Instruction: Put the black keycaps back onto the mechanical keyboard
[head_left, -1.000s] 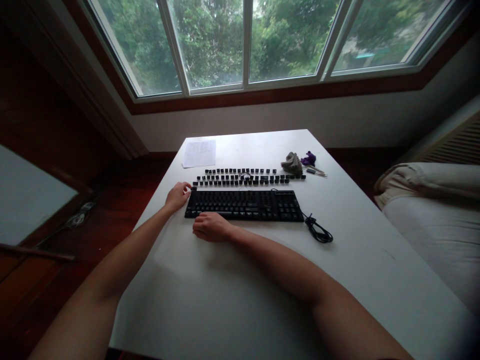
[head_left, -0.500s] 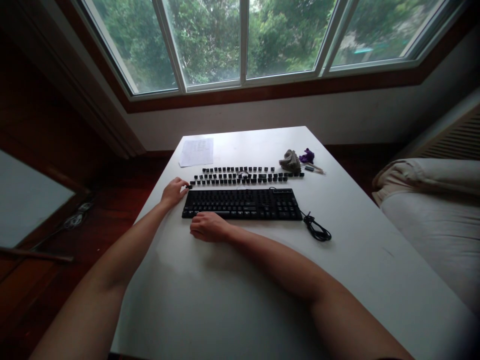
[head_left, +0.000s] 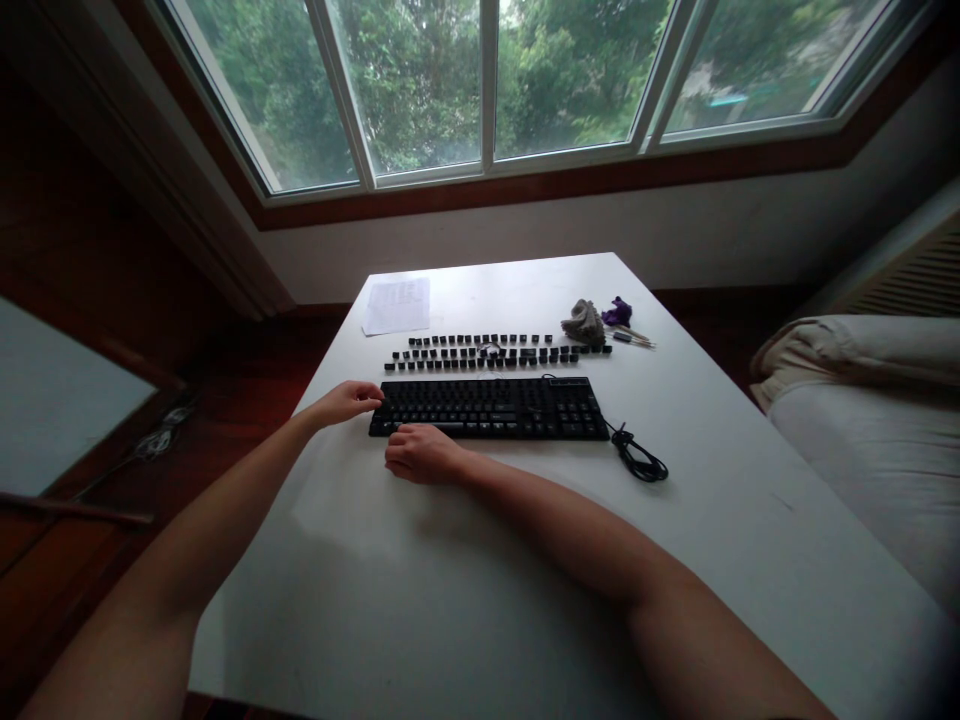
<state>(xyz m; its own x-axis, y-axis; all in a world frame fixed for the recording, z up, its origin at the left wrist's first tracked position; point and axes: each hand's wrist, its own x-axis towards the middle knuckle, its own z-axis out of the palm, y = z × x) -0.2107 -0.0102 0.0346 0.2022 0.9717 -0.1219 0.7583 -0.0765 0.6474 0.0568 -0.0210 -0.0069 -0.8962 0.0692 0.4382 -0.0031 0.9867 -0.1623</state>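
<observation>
A black keyboard (head_left: 487, 412) lies on the white table, several of its key places without caps. My left hand (head_left: 351, 400) is at its upper left corner with thumb and fingers pinched together. A small dark keycap seems to be in that pinch, hard to make out against the black keyboard. My right hand (head_left: 421, 453) rests curled at the keyboard's front left edge, its fingers closed; whatever they may hold is hidden. Behind the keyboard stand rows of loose black keycaps (head_left: 459, 352).
The coiled keyboard cable (head_left: 637, 458) lies to the right. Farther back are a grey cloth (head_left: 583, 322), a purple cloth (head_left: 618, 312) and thin sticks or tools (head_left: 636, 340). A printed sheet of paper (head_left: 397, 304) lies at the far left of the table (head_left: 420, 600).
My left hand has come from the left end of the keycap rows down to the keyboard's left corner, and the dark keycap at its fingertips has left that spot. My right hand stays put.
</observation>
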